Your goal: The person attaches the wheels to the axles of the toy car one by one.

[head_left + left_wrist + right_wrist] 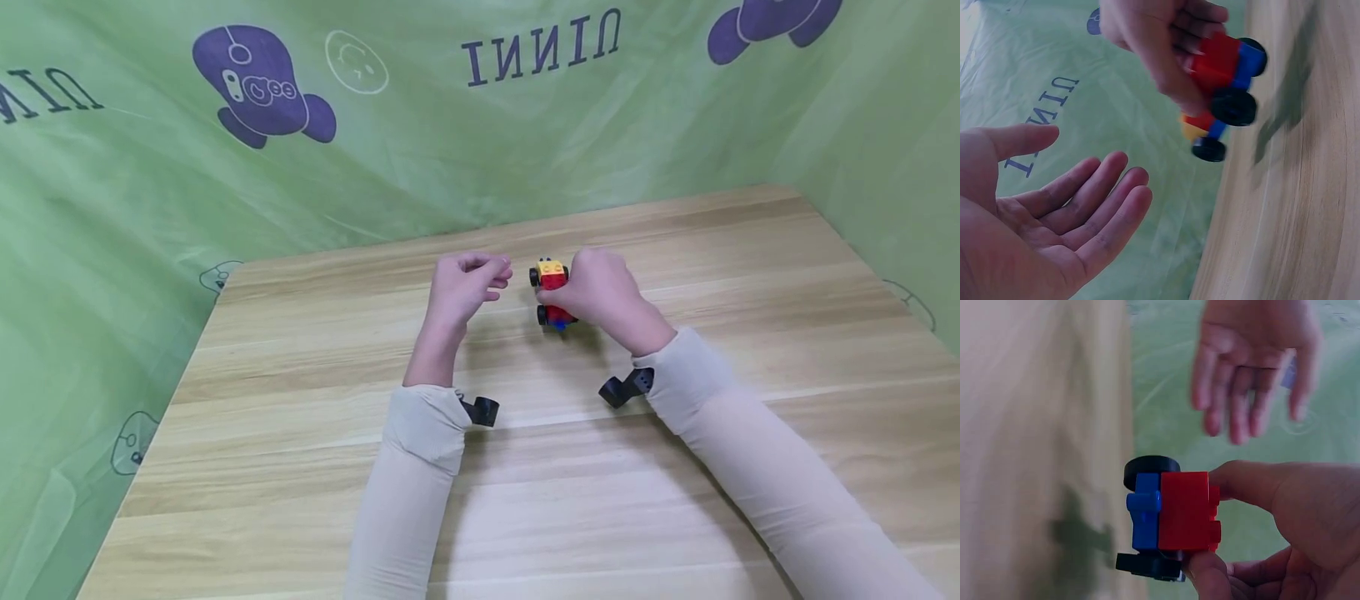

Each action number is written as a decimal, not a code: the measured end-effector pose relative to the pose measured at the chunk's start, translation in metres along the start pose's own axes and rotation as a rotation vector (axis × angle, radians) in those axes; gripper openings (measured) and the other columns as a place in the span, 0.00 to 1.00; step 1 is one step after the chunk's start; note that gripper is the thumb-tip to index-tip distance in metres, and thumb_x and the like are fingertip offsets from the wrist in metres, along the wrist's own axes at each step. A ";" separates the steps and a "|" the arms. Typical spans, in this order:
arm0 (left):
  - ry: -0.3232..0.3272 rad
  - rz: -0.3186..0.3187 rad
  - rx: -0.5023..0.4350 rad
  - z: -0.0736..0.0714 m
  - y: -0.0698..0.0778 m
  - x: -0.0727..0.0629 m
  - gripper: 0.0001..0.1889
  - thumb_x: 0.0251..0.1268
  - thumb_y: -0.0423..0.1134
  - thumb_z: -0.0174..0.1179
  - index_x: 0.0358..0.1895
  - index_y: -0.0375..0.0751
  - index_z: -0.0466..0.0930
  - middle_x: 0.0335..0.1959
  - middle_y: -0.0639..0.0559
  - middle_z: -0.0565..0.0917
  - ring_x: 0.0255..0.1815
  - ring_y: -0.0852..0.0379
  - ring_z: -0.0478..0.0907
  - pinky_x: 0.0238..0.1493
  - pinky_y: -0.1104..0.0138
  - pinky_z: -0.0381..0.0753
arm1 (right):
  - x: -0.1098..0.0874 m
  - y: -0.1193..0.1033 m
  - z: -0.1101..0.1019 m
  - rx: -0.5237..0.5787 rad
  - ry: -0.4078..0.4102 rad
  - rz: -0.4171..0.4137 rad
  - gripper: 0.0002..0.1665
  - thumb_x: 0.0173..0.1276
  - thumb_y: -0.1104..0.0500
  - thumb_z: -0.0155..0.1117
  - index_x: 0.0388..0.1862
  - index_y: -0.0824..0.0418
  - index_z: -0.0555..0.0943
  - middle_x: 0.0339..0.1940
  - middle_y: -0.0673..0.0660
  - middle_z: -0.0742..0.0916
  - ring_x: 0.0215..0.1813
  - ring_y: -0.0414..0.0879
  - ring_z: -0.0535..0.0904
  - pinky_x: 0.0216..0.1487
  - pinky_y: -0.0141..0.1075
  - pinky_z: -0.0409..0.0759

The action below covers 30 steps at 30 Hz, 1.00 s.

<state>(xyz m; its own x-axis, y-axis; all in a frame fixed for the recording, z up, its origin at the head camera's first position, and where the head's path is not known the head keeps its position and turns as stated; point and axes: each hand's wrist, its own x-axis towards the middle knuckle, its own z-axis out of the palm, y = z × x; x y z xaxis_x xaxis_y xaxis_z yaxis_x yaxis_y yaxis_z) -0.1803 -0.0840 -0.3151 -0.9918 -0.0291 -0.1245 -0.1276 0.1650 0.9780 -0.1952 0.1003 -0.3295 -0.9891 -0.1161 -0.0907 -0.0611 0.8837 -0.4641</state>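
Observation:
A small toy car of building blocks is in my right hand, with thumb and fingers gripping its sides. Red blocks sit on a blue wheeled base, and a yellow block tops the far end. Black wheels show on the car, and its shadow falls on the table apart from it, so the car is held above the wood. To the left of the car, my left hand is held with palm turned up and fingers loosely extended, touching nothing.
A wooden table lies under both arms. Behind it hangs a green curtain printed with purple figures and letters, reaching down along the table's back and side edges. A small black camera is strapped at each wrist.

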 end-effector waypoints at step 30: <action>-0.123 0.119 0.294 -0.006 0.005 -0.012 0.20 0.71 0.46 0.62 0.62 0.43 0.79 0.52 0.49 0.86 0.57 0.53 0.81 0.57 0.60 0.82 | -0.006 0.019 -0.015 0.003 0.022 -0.022 0.39 0.62 0.25 0.62 0.18 0.59 0.76 0.16 0.52 0.76 0.20 0.45 0.70 0.22 0.36 0.67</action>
